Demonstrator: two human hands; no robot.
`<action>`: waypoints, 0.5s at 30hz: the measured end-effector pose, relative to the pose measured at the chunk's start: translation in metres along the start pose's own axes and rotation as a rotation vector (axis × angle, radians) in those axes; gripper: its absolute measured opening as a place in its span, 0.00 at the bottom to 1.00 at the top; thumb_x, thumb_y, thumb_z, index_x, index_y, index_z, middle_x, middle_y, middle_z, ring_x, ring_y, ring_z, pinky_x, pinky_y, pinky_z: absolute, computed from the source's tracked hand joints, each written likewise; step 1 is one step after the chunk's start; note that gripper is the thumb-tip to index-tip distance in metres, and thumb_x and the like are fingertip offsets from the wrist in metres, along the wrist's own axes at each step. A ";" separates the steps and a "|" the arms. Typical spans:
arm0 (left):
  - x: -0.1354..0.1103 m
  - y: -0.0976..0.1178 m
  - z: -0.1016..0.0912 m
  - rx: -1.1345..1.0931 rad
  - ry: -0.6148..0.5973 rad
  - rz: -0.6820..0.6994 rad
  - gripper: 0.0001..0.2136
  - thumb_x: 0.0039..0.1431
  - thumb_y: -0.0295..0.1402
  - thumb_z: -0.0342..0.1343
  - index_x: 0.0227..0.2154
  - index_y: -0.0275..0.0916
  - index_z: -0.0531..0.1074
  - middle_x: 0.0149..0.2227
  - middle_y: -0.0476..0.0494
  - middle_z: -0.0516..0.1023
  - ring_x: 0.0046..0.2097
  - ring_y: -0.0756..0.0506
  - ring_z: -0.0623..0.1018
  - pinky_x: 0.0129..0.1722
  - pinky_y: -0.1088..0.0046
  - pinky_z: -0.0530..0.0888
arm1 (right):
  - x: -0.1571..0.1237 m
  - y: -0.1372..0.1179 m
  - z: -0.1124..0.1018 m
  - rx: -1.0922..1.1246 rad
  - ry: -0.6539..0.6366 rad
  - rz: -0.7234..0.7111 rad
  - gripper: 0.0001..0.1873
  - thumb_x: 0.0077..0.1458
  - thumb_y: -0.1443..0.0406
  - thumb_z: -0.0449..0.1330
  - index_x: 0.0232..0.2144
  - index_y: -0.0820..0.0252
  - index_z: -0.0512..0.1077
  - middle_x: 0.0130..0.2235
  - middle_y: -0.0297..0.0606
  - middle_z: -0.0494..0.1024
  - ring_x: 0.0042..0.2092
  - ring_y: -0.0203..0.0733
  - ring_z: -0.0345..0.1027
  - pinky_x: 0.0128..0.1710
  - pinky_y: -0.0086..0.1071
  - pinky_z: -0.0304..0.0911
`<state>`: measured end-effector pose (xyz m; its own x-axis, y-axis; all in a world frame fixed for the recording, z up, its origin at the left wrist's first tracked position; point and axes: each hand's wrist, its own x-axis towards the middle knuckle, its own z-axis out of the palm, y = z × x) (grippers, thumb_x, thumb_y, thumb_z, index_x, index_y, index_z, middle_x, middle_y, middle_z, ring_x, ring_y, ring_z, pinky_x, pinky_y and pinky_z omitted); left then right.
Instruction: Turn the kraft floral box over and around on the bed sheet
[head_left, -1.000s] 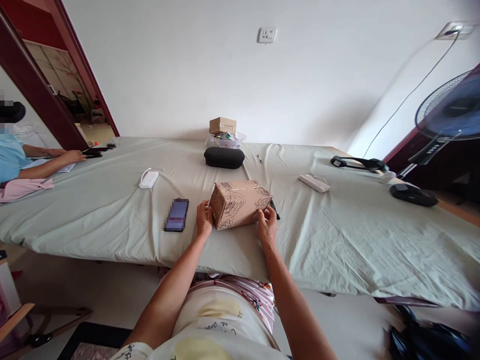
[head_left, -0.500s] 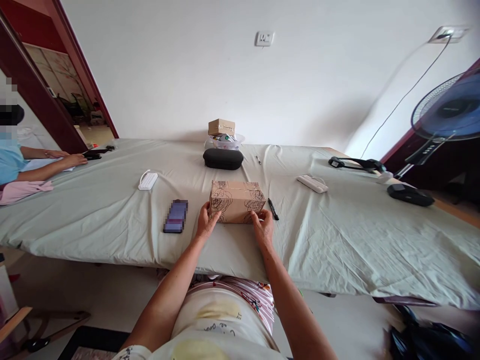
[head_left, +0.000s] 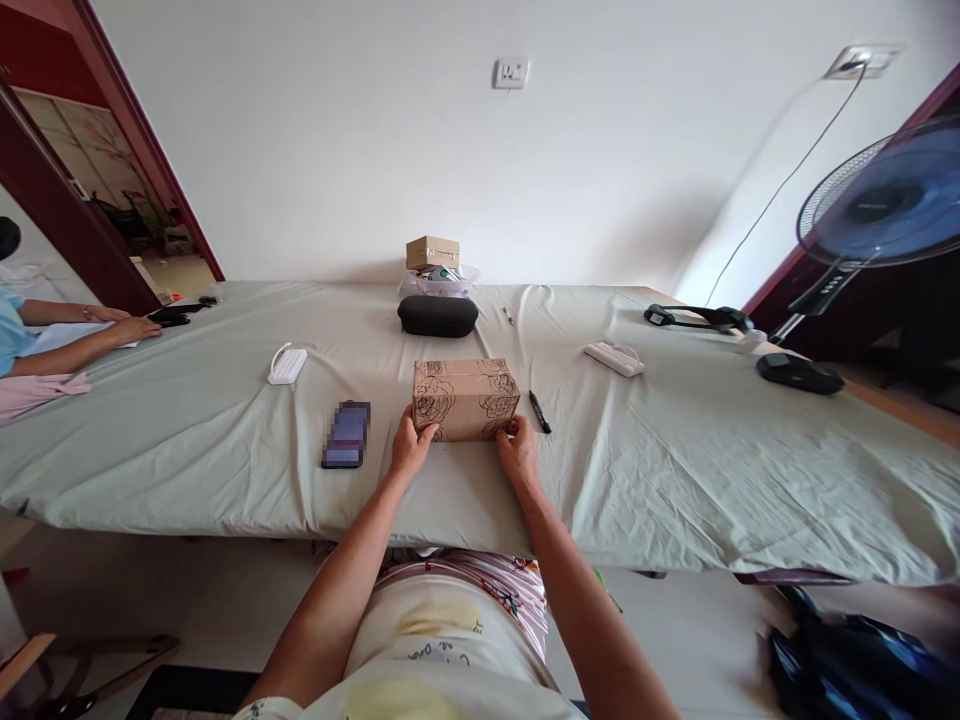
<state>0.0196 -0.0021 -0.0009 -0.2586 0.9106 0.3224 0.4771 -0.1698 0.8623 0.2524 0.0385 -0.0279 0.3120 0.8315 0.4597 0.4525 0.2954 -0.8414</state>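
Observation:
A brown cardboard box (head_left: 466,402) with black scribbled swirls on its top and front sits in front of me on the cloth-covered table (head_left: 457,490). My left hand (head_left: 412,443) grips its lower left corner, thumb on the front face. On the lower right corner, my right hand (head_left: 519,446) holds it the same way; the fingertips behind the sides are partly hidden. A black marker (head_left: 539,412) lies just right of the box. To the left rests a phone (head_left: 346,435) with its screen blurred out.
Behind the box are a black case (head_left: 437,316) and a plastic tub (head_left: 469,282) topped by a small carton (head_left: 433,252). White power banks (head_left: 288,366) lie either side. A headset-like black device (head_left: 697,318) and a fan (head_left: 877,205) stand right. Another person's hands (head_left: 139,328) rest far left.
The whole view has shifted slightly, so things appear a little further left. Both hands stay on the box, the right one slightly lower along its corner.

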 end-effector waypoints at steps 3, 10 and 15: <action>0.000 0.002 -0.001 -0.034 -0.003 0.003 0.27 0.61 0.37 0.61 0.61 0.38 0.63 0.57 0.32 0.76 0.59 0.37 0.77 0.56 0.62 0.73 | 0.000 0.001 0.000 -0.028 0.000 -0.019 0.19 0.46 0.62 0.53 0.42 0.57 0.69 0.39 0.44 0.76 0.42 0.50 0.70 0.44 0.46 0.67; 0.000 0.003 -0.003 -0.078 0.010 0.012 0.26 0.59 0.37 0.62 0.59 0.37 0.65 0.56 0.32 0.77 0.57 0.37 0.78 0.56 0.61 0.73 | -0.001 0.002 0.002 -0.027 0.001 -0.036 0.19 0.47 0.63 0.53 0.43 0.57 0.69 0.40 0.44 0.76 0.43 0.50 0.70 0.44 0.46 0.68; 0.002 0.001 -0.005 -0.070 0.012 0.025 0.27 0.59 0.38 0.62 0.59 0.37 0.65 0.56 0.32 0.78 0.57 0.37 0.78 0.56 0.61 0.73 | -0.002 -0.002 0.003 -0.043 0.011 -0.031 0.19 0.47 0.62 0.53 0.43 0.57 0.69 0.40 0.45 0.76 0.43 0.51 0.70 0.45 0.47 0.68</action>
<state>0.0158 -0.0022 0.0027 -0.2581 0.9011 0.3485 0.4233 -0.2188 0.8792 0.2482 0.0376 -0.0281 0.3062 0.8171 0.4885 0.4974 0.3002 -0.8139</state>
